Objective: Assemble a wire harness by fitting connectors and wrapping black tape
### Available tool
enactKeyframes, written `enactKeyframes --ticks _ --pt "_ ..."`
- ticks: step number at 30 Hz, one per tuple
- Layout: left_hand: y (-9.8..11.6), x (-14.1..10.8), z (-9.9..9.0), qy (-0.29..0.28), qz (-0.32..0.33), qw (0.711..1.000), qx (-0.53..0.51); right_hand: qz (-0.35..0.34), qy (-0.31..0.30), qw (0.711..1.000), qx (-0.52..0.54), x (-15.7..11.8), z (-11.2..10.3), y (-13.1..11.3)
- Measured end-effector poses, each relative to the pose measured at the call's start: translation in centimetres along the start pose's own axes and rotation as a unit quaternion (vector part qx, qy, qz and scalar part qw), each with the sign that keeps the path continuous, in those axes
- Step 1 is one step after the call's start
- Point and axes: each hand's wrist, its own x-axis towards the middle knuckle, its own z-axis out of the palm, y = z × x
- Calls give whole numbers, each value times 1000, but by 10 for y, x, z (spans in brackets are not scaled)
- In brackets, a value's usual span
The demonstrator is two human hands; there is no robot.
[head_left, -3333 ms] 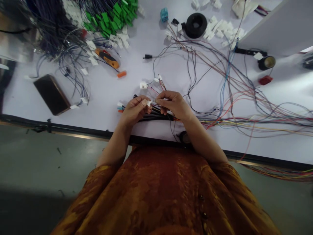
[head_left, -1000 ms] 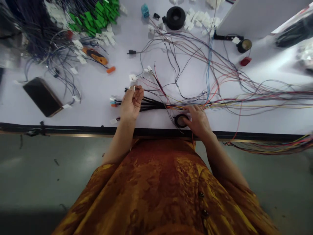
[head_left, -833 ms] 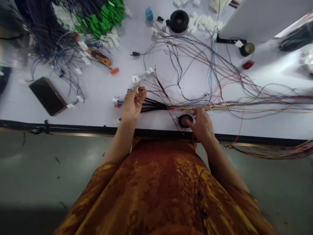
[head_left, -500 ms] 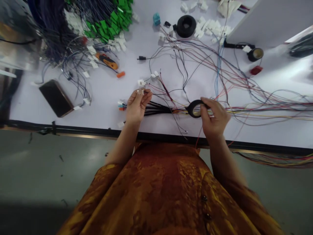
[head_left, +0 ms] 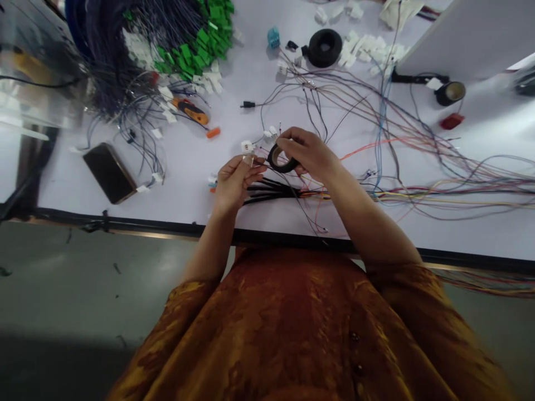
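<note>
Tape roll (head_left: 287, 167), grasped by right hand (head_left: 308, 153), now shifted close to white connector (head_left: 248, 160) pinched by left hand (head_left: 234, 181).

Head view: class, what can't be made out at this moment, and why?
All in the head view:
White piece: full shape hidden by the left hand.
Held tape roll: upper right part behind the right hand.
Dark wire bundle: cut off by the top edge.
Blue connector: fine detail too small.
</note>
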Motion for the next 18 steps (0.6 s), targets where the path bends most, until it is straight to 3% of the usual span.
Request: enactKeyframes --ticks 7,10,14,18 --pt "7 3 -3 -27 32 998 48 67 -16 997 36 8 8 -1" --pt "12 5 -3 -26 23 996 86 55 -26 998 23 5 9 -1" --pt "17 7 -4 -29 23 993 112 -52 9 995 -84 -18 13 6" --pt "20 8 -3 -37 18 992 116 -184 4 938 -294 -59 24 26"
